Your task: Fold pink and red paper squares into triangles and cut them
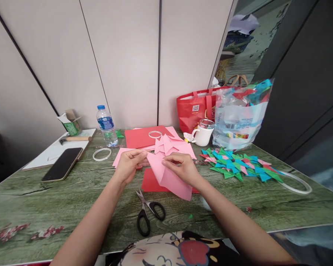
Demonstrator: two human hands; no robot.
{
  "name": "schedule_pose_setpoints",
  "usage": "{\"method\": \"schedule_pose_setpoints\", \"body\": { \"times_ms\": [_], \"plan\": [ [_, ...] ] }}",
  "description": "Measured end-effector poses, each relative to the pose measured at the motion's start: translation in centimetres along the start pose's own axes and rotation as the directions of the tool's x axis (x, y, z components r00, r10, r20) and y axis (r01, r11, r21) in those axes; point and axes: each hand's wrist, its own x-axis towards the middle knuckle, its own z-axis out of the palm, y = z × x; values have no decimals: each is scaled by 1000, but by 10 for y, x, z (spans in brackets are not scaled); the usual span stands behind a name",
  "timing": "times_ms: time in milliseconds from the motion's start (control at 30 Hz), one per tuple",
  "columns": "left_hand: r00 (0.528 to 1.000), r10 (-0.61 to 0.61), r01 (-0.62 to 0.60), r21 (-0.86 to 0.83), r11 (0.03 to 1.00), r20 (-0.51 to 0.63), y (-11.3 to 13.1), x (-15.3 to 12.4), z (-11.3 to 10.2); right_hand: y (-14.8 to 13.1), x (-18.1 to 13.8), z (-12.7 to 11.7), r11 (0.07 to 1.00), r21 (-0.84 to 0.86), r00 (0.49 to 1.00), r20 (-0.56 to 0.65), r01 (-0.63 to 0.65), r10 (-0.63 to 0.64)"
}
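A sheet of pink paper (pixel 174 180) hangs between my two hands above the table, creased and partly folded. My left hand (pixel 130 164) pinches its upper left corner. With thumb and fingers, my right hand (pixel 183 168) grips the upper right part. Below the pink sheet lies red paper (pixel 151 181), partly covered. Pink folded pieces (pixel 165 145) rest on more pink paper just beyond my hands. Nearer to me, black-handled scissors (pixel 146 212) lie on the table with their blades slightly apart.
On the right are folded colored pieces (pixel 233 164) around a white ring (pixel 298 183), a plastic bag (pixel 235 118), a white mug (pixel 204 133) and a red bag (pixel 191 109). To the left stand a water bottle (pixel 107 127), phone (pixel 63 164), hammer (pixel 74 139) and small box (pixel 70 123).
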Motion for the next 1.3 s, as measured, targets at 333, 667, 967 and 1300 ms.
{"method": "schedule_pose_setpoints", "body": {
  "times_ms": [333,667,967,1300],
  "plan": [
    [1000,-18,18,-3,1000,21,0,2,-2,2,1,-1,1000,5,1000,6,-11,11],
    [999,32,-33,29,999,42,-5,1,4,-1,1,1,997,58,999,0,-53,53],
    [997,-23,18,56,998,79,-15,-2,13,-2,0,1,994,70,996,-17,-86,87],
    [997,-19,15,57,998,81,-16,-1,13,-3,1,1,993,95,997,-11,-76,78]
  ]
}}
